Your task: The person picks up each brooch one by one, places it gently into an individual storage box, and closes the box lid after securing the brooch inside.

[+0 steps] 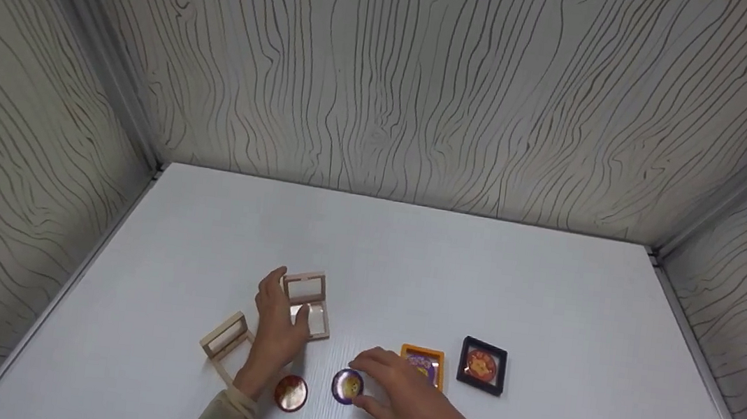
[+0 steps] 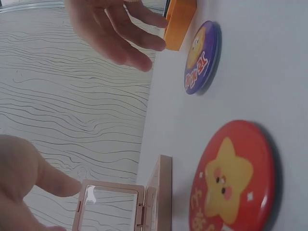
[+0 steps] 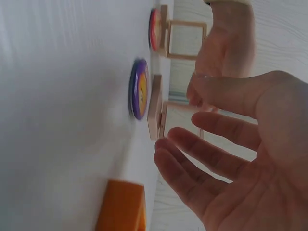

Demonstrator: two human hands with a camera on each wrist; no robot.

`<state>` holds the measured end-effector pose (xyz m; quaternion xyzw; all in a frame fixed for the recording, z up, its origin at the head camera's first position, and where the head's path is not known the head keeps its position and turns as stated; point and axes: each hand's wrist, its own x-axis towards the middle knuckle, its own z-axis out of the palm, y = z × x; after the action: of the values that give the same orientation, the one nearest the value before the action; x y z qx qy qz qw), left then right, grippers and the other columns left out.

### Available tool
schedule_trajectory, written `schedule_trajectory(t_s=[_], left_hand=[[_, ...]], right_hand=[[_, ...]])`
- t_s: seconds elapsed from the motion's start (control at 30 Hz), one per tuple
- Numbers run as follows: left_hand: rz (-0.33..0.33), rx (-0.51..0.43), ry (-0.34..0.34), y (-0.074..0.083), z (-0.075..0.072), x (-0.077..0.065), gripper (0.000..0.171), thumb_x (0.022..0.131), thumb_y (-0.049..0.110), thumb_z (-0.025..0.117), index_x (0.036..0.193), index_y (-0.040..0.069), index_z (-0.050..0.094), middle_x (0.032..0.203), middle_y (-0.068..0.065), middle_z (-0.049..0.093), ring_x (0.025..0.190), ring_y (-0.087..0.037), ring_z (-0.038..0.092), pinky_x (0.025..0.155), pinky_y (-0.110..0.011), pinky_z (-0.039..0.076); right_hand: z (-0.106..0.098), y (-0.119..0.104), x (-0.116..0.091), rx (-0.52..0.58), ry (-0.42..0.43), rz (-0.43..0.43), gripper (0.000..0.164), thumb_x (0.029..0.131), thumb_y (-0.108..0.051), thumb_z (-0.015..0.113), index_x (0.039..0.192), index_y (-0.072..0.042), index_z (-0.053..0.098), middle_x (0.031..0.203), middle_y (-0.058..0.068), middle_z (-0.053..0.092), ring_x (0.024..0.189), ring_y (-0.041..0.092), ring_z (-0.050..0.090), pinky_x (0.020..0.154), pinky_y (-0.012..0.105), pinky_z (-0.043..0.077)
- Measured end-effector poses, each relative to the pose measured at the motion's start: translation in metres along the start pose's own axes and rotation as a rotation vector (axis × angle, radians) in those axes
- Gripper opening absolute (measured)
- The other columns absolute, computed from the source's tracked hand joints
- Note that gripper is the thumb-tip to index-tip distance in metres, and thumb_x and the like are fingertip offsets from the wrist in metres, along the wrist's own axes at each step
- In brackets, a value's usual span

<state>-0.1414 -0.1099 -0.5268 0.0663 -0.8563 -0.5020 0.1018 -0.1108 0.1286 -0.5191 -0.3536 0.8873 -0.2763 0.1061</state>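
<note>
My left hand [image 1: 278, 336] is above a beige-pink display case [image 1: 322, 320], fingers spread. The case lies with its clear-windowed lid [image 2: 109, 207] raised, and the thumb is close to that lid in the left wrist view. My right hand [image 1: 404, 399] hovers over a round purple badge [image 1: 347, 386] with a yellow character on it. Thumb and fingers are parted to either side of the badge in the head view; the right wrist view shows them off it. A red badge [image 2: 233, 178] with a yellow star lies on the table near my left wrist.
A second beige case [image 1: 225, 335], lid up, stands left of my left forearm, which partly hides it. Beyond my right hand lie an orange case [image 1: 424, 352] with a purple badge inside and a black case [image 1: 482, 366] with an orange-red badge. Wood-patterned panels [image 1: 388, 84] border the white table.
</note>
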Motion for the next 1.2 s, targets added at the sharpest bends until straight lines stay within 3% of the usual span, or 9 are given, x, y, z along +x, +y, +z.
schedule_trajectory(t_s=[0.1, 0.37, 0.7, 0.93, 1.1, 1.2], left_hand=[[-0.008, -0.010, -0.024, -0.005, -0.002, 0.001, 0.066, 0.096, 0.001, 0.053, 0.153, -0.001, 0.018, 0.153, -0.026, 0.024, 0.144, -0.043, 0.023, 0.115, -0.055, 0.028], [-0.048, -0.006, -0.099, -0.014, -0.003, 0.003, 0.067, 0.097, 0.001, 0.051, 0.153, -0.007, 0.016, 0.152, -0.031, 0.032, 0.142, -0.046, 0.032, 0.116, -0.055, 0.028], [0.005, 0.068, -0.094, -0.022, -0.005, 0.006, 0.056, 0.096, 0.000, 0.055, 0.146, -0.007, 0.031, 0.137, -0.025, 0.050, 0.133, -0.041, 0.046, 0.109, -0.054, 0.038], [-0.044, 0.104, -0.129, -0.025, -0.006, 0.006, 0.038, 0.097, 0.001, 0.054, 0.134, -0.001, 0.046, 0.129, -0.019, 0.056, 0.125, -0.036, 0.054, 0.102, -0.052, 0.045], [-0.057, 0.100, -0.150, -0.028, -0.005, 0.005, 0.021, 0.101, 0.005, 0.050, 0.121, 0.003, 0.052, 0.110, -0.012, 0.061, 0.103, -0.026, 0.061, 0.086, -0.043, 0.052], [-0.049, 0.124, -0.152, -0.031, -0.005, 0.003, 0.015, 0.099, 0.003, 0.051, 0.114, 0.005, 0.053, 0.101, -0.009, 0.059, 0.093, -0.020, 0.057, 0.078, -0.038, 0.049]], right_hand=[[0.009, -0.004, 0.000, -0.023, -0.009, -0.007, 0.042, 0.097, -0.036, 0.066, 0.136, -0.024, 0.059, 0.137, -0.008, 0.055, 0.126, 0.013, 0.054, 0.104, 0.040, 0.048], [0.020, -0.006, 0.002, 0.013, -0.131, 0.099, 0.048, 0.097, -0.044, 0.063, 0.143, -0.035, 0.050, 0.148, -0.009, 0.048, 0.133, 0.015, 0.049, 0.106, 0.042, 0.046], [0.025, -0.004, 0.004, 0.007, -0.034, 0.093, 0.041, 0.098, -0.037, 0.064, 0.137, -0.027, 0.057, 0.137, -0.011, 0.055, 0.124, 0.009, 0.052, 0.105, 0.039, 0.047], [0.028, -0.002, 0.004, 0.023, 0.006, 0.118, 0.046, 0.097, -0.035, 0.066, 0.140, -0.023, 0.056, 0.133, -0.012, 0.057, 0.121, 0.007, 0.052, 0.104, 0.037, 0.047], [0.030, -0.003, 0.003, -0.017, 0.046, 0.080, 0.045, 0.096, -0.031, 0.068, 0.138, -0.020, 0.057, 0.129, -0.010, 0.059, 0.117, 0.007, 0.053, 0.101, 0.035, 0.048], [0.031, -0.004, 0.002, -0.026, 0.060, 0.062, 0.044, 0.094, -0.029, 0.070, 0.136, -0.019, 0.058, 0.128, -0.009, 0.060, 0.116, 0.007, 0.053, 0.100, 0.034, 0.049]])
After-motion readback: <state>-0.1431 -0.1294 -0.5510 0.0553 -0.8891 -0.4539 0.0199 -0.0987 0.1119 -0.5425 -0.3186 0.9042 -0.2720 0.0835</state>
